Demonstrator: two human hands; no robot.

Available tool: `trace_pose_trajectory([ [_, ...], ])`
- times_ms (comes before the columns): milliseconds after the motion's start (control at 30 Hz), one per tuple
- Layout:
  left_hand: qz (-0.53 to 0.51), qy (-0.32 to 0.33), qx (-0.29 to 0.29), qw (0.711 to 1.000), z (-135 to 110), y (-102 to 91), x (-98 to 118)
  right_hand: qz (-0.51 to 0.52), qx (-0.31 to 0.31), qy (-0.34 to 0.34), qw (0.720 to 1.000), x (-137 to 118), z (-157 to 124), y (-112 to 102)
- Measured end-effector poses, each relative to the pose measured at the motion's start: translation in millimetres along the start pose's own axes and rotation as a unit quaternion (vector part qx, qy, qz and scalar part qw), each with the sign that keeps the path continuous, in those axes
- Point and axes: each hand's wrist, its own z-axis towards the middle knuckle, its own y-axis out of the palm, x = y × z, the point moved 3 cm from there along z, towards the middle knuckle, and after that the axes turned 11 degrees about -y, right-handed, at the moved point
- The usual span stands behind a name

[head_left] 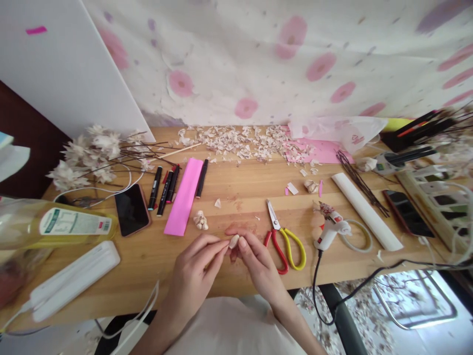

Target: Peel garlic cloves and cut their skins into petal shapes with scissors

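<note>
My left hand [197,264] and my right hand [254,259] meet over the near middle of the wooden table [236,202]. Both pinch one small pale petal-like piece [234,241] between their fingertips. A small cluster of the same pale pieces [201,220] lies just beyond my left hand, beside a pink paper strip [184,195]. Red and yellow scissors [283,239] lie right next to my right hand.
A white glue gun [329,229] with a black cord sits right of the scissors. Markers [164,185], a dark phone [131,209], dried white flowers [92,155], a bottle [59,224] and a white case [74,278] lie left. Scraps [240,140] litter the back edge. A white roll [365,211], twigs and another phone [406,213] lie right.
</note>
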Motion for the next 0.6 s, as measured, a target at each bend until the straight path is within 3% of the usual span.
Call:
trace_pose_trajectory([
  [167, 0.078, 0.062, 0.008, 0.995, -3.8, 3.9, 2.8, -0.165, 0.013, -0.025, 0.986, -2.4, -5.7, 3.7],
  [600, 0.209, 0.162, 0.048, 0.963, -7.3, 4.7, 7.3, -0.243, -0.022, -0.083, 0.966, -0.6, -8.7, -0.6],
])
